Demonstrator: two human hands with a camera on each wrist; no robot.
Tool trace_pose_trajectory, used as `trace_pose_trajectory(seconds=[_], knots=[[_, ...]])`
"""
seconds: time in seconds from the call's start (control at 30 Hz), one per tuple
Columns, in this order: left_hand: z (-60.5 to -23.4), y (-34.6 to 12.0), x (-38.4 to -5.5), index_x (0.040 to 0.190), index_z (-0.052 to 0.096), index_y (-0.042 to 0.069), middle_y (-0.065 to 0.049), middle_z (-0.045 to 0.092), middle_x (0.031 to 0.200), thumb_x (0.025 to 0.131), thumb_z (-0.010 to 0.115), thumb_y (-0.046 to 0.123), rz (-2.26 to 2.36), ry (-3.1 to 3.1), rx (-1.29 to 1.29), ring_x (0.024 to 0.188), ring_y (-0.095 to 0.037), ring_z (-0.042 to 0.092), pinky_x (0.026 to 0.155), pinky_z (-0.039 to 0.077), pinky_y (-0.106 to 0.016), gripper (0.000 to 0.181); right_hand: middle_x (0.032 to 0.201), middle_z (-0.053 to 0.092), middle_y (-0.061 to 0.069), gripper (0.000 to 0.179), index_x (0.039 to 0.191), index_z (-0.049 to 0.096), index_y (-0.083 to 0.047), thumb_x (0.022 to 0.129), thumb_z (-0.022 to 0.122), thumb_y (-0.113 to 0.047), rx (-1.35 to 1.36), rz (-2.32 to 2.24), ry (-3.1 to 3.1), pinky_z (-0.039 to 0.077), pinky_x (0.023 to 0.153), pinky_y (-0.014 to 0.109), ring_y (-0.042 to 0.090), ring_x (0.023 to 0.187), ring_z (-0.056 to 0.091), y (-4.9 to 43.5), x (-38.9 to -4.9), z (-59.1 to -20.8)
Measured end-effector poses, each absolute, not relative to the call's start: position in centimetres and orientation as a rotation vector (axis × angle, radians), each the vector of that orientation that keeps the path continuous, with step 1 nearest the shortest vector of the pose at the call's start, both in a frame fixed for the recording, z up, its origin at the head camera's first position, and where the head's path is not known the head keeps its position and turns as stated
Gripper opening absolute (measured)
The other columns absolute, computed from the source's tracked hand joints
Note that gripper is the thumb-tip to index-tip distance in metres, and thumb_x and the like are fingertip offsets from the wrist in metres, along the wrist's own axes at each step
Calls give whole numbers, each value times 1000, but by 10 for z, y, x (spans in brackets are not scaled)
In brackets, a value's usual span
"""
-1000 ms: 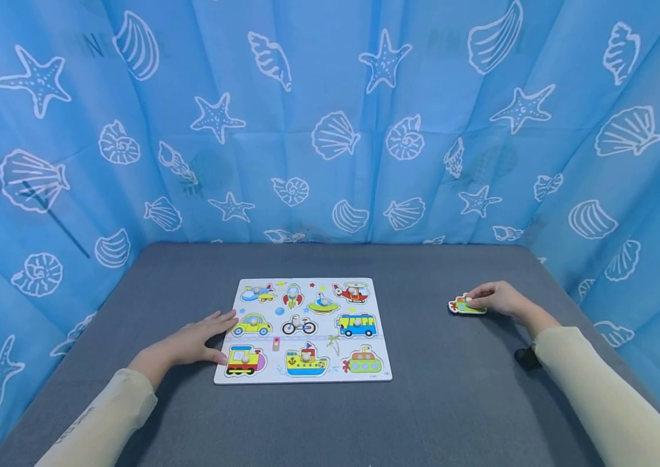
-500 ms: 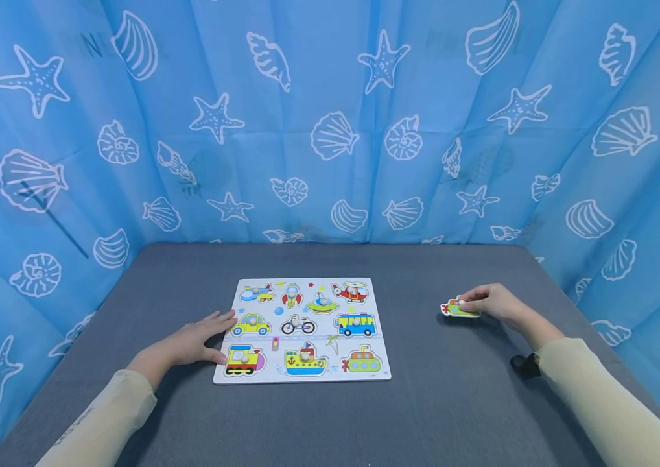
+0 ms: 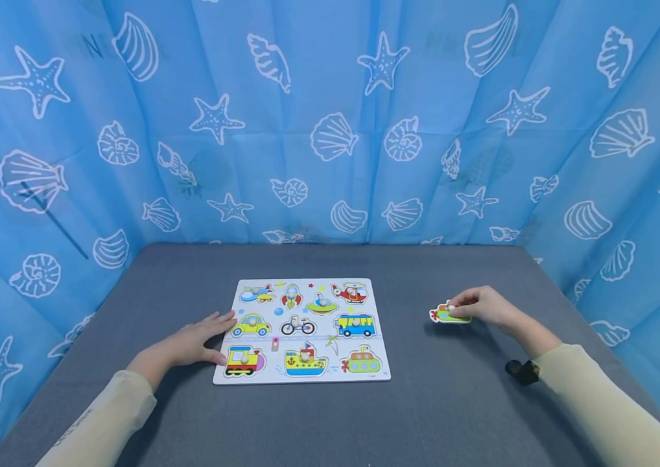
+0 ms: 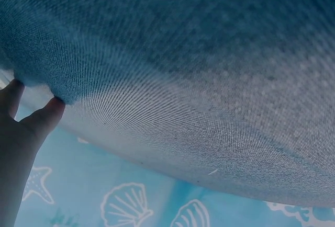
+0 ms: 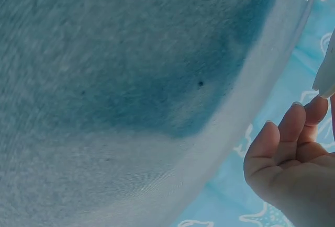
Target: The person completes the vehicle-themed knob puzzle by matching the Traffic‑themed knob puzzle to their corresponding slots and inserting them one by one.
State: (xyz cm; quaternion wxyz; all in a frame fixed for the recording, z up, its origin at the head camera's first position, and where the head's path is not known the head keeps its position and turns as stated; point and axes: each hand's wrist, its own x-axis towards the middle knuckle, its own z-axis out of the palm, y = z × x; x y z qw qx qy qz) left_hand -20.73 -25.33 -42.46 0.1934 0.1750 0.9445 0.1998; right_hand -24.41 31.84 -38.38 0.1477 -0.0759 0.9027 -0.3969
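My right hand (image 3: 484,306) pinches a submarine puzzle piece (image 3: 442,315) by its knob, to the right of the puzzle board. The piece is green and orange with a red propeller, and a shadow falls on the table under it. In the right wrist view only a pale edge of the piece (image 5: 325,72) shows beside the curled fingers (image 5: 261,143). On the left, my left hand (image 3: 190,340) rests with spread fingers on the left edge of the white puzzle board (image 3: 318,340). A printed submarine picture (image 3: 362,360) without a knob marks the board's lower right corner.
The board carries several knobbed vehicle pieces, among them a train (image 3: 244,360), a ship (image 3: 305,360) and a bus (image 3: 356,325). Grey cloth covers the table (image 3: 423,402). A blue curtain (image 3: 330,78) with white shell prints hangs behind it. A black wrist device (image 3: 521,372) sits under the right sleeve.
My right hand has moved a little left with the submarine piece, toward the board, and the piece has come up off the table. The left hand and the board have stayed in place.
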Motion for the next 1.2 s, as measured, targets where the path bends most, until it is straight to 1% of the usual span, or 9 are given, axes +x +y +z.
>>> trace_pose_trajectory(seconds=[0.3, 0.53, 0.7, 0.87, 1.03, 1.2], knots=[[-425, -253, -207, 152, 31, 6, -17, 21, 158, 78, 75, 51, 555, 2645, 490, 143, -46, 11, 105, 13, -72, 97, 100, 62, 12, 31, 107, 66, 8, 92, 69, -19, -268, -1124, 2592, 48, 74, 40, 21, 87, 53, 310, -240, -381], [-424, -253, -207, 152, 31, 6, -17, 21, 159, 79, 74, 50, 561, 2645, 494, 144, -46, 11, 105, 12, -72, 96, 97, 62, 10, 28, 105, 66, 9, 91, 69, -15, -339, -1152, 2553, 48, 73, 38, 20, 86, 53, 302, -235, -380], [-420, -253, -205, 151, 32, 4, -20, 22, 157, 79, 75, 49, 568, 2646, 524, 142, -48, 12, 103, 12, -73, 95, 96, 63, 9, 28, 105, 66, 9, 91, 70, -14, -353, -1178, 2528, 49, 72, 36, 19, 85, 55, 296, -233, -382], [-418, -252, -204, 151, 32, 3, -21, 22, 157, 79, 75, 47, 574, 2642, 530, 142, -49, 12, 103, 13, -74, 94, 96, 63, 9, 27, 105, 66, 10, 90, 70, -12, -371, -1197, 2517, 50, 72, 36, 17, 84, 56, 290, -230, -385], [-419, -252, -205, 151, 31, 3, -21, 21, 157, 80, 75, 47, 571, 2637, 529, 142, -49, 11, 103, 13, -74, 94, 97, 62, 9, 24, 104, 66, 10, 91, 69, -10, -386, -1197, 2502, 50, 71, 37, 18, 83, 55, 284, -227, -387], [-421, -253, -206, 151, 30, 4, -20, 21, 158, 80, 74, 48, 567, 2637, 522, 143, -48, 11, 103, 12, -74, 95, 98, 61, 9, 24, 104, 66, 9, 90, 70, -10, -391, -1208, 2488, 50, 71, 36, 18, 84, 55, 278, -224, -387]])
